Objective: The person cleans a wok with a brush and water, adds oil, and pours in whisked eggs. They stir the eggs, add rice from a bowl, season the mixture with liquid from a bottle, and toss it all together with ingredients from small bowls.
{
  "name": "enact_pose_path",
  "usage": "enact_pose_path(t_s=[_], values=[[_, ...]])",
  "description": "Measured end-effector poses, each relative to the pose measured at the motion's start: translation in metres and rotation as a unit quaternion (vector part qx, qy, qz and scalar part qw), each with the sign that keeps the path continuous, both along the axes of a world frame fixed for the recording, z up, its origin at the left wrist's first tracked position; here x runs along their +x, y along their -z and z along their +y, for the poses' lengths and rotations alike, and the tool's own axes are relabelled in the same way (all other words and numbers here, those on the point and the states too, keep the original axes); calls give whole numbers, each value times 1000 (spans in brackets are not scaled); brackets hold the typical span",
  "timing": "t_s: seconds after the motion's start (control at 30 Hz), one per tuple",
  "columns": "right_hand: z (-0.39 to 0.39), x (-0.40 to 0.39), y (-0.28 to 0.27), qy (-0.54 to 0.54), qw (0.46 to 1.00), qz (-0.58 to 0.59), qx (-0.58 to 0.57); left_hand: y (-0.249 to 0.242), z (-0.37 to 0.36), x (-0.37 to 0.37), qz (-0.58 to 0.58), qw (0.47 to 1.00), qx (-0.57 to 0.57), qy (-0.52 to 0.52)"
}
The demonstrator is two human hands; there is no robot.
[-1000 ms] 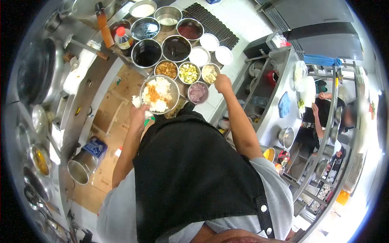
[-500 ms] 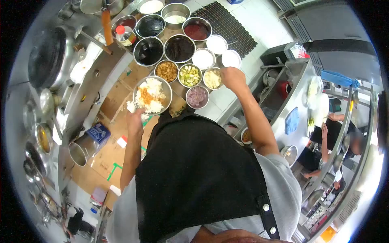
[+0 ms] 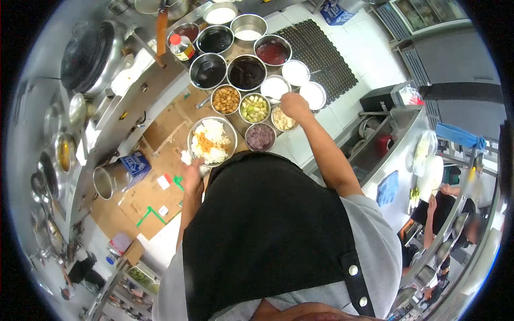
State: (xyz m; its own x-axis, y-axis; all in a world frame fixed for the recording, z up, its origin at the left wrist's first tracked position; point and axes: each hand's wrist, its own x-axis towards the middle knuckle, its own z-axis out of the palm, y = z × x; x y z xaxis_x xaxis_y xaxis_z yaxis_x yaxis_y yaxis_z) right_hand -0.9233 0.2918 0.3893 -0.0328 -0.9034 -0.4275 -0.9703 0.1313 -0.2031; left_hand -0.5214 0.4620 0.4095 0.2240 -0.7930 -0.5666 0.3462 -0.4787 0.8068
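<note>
My left hand (image 3: 193,172) grips the near rim of a metal bowl (image 3: 234,134), its fingers partly hidden. White rice (image 3: 214,154) fills the bowl, with an orange-brown topping (image 3: 204,143) over its middle. A white bit of cloth or paper (image 3: 186,157) shows beside that hand. My right hand (image 3: 294,107) is closed above the tub of pale chopped pieces (image 3: 282,120); what looks like a metal spoon (image 3: 272,99) juts from its fingers toward a tub of white powder (image 3: 275,87). Nearby stand tubs of green chopped vegetable (image 3: 254,108), brown cubes (image 3: 225,100) and purple chopped onion (image 3: 261,137).
Tubs of dark sauce (image 3: 246,73) and red sauce (image 3: 272,51) stand farther back, beside a red-capped bottle (image 3: 182,47). A steel counter (image 3: 393,144) runs along the right, where other people work. A stove with a wok (image 3: 88,56) lies left.
My right hand has shifted left, from beside the pale chopped pieces to over them, and a spoon now shows by its fingers. The bowl stays in my left hand; the camera view has turned.
</note>
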Motion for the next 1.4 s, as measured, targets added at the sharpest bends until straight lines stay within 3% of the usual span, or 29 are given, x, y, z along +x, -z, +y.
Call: enact_pose_path(t_s=[0.13, 0.17, 0.27, 0.3, 0.4, 0.6, 0.67, 0.73, 0.83, 0.87, 0.9, 1.0, 1.23, 1.37, 1.4], values=[[3, -5, -70, 8, 997, -55, -60, -17, 7, -12, -25, 999, 15, -13], [-6, -4, -53, 28, 993, -80, -83, -21, 4, -12, -22, 999, 26, -9], [-24, 10, -14, -82, 994, 17, -68, -20, 3, -15, -6, 1000, 19, -7], [-23, 9, -9, -79, 994, 1, -70, -18, 3, -12, -2, 1000, 16, -7], [-24, 4, -29, -53, 996, -14, -75, -13, 2, -3, -50, 999, -12, 10], [-31, 10, -15, 30, 996, -16, -88, -9, -1, 2, -16, 999, 18, -23], [-22, 12, -42, 76, 990, -40, -110, -10, -10, 6, 5, 1000, 1, -18], [-23, 10, -24, 106, 990, -21, -93, -7, -15, 14, 37, 999, 3, -5], [-24, 1, 20, 93, 988, -16, -122, 19, -26, 41, -24, 999, 8, 36], [-24, 12, 4, 78, 988, -15, -131, 18, -32, 46, -44, 998, 14, 48], [-16, 15, -17, 106, 984, -28, -139, 18, -33, 50, -13, 999, 17, 37], [-10, 13, 15, 189, 970, -3, -152, -1, -50, 64, 35, 999, 15, 38], [7, -7, 51, 106, 991, 79, -37, 10, -102, 122, 39, 997, -2, 70], [12, -14, 45, -47, 987, 150, -34, 17, -141, 148, 56, 995, -9, 85], [8, 22, 0, 103, 987, 118, -40, 17, -148, 155, 64, 993, -11, 102]])
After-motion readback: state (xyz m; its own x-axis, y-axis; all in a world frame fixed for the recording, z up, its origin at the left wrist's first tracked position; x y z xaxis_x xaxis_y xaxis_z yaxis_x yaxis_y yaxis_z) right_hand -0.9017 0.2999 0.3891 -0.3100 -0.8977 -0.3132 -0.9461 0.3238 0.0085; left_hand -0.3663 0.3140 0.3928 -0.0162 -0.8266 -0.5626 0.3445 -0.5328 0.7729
